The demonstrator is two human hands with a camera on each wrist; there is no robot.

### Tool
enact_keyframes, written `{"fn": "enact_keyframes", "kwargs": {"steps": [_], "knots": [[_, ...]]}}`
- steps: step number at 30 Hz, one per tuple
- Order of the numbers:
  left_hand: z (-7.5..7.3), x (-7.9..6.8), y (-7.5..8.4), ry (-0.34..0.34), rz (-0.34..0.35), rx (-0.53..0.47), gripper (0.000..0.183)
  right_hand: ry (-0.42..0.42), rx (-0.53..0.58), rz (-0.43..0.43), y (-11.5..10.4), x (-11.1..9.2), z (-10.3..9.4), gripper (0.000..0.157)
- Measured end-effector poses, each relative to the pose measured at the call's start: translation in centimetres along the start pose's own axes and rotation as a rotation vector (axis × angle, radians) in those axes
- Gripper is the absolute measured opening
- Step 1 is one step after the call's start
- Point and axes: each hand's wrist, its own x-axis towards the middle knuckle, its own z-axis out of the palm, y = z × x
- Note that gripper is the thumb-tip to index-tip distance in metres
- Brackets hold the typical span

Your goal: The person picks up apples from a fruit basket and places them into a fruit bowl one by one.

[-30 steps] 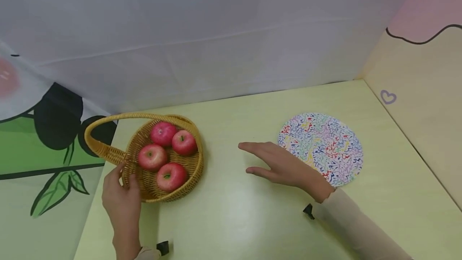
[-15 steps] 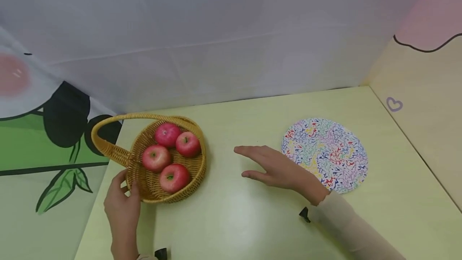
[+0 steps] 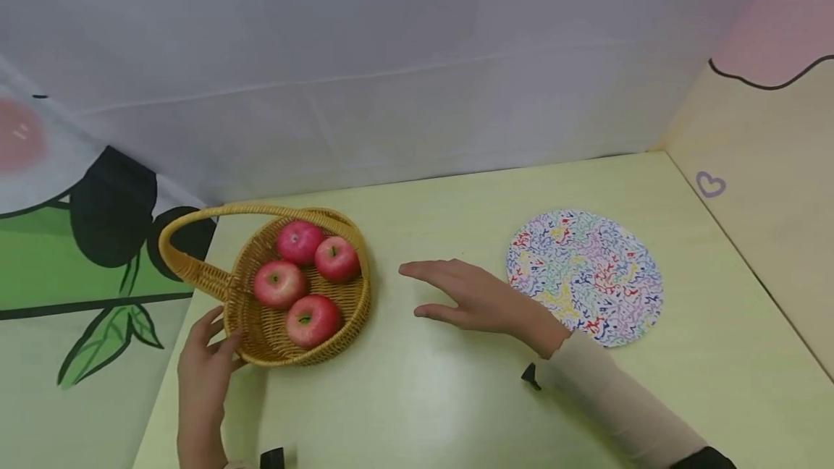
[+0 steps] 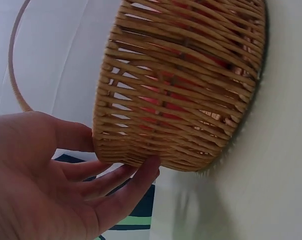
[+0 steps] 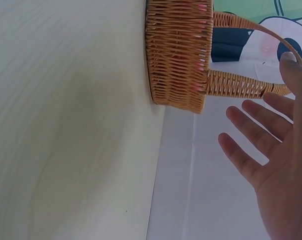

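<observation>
A round wicker basket (image 3: 352, 324) with an arched handle (image 3: 195, 273) stands at the left of the table. Several red apples (image 3: 280, 284) lie inside it. At the basket's near left side is my left hand (image 3: 203, 375); its thumb touches the rim and its fingers lie loosely against the outer wicker wall, as the left wrist view shows. My right hand (image 3: 478, 302) hovers over the table between basket and patterned mat, fingers extended, thumb apart, holding nothing. In the right wrist view its palm and fingers (image 5: 248, 130) show, apart from the basket.
A round mat (image 3: 606, 273) with multicoloured squiggles lies on the right of the pale table (image 3: 417, 396). A light cloth backdrop (image 3: 417, 93) rises behind, and a cream panel (image 3: 769, 201) borders the right side. Painted cartoon shapes cover the left panel (image 3: 39, 266).
My right hand has moved left toward the basket. The left thumb has shifted from over the basket's rim to its edge, and the left hand is slightly lower. The apples keep their places.
</observation>
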Motion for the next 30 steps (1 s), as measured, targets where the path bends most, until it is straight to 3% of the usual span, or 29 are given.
{"fn": "enact_keyframes", "kwargs": {"steps": [5,10,16,26,30], "knots": [[-0.9,0.5,-0.3,-0.055,-0.117,-0.223,0.061,-0.031,0.024,-0.028,-0.7,1.3,0.5,0.062],[-1.8,1.2,-1.2,-0.120,-0.177,-0.340,0.065,-0.052,0.022,-0.072,-1.3,2.7,1.1,0.063],[-2.2,1.9,-1.9,-0.204,-0.132,-0.405,0.068,-0.093,0.016,-0.123,-1.9,4.0,1.4,0.063],[-2.6,2.4,-2.6,-0.280,-0.094,-0.445,0.071,-0.132,0.067,-0.211,-2.1,6.6,2.8,0.068],[-2.6,2.4,-2.8,-0.298,-0.081,-0.438,0.071,-0.169,0.091,-0.209,-2.3,8.1,3.5,0.070]]}}
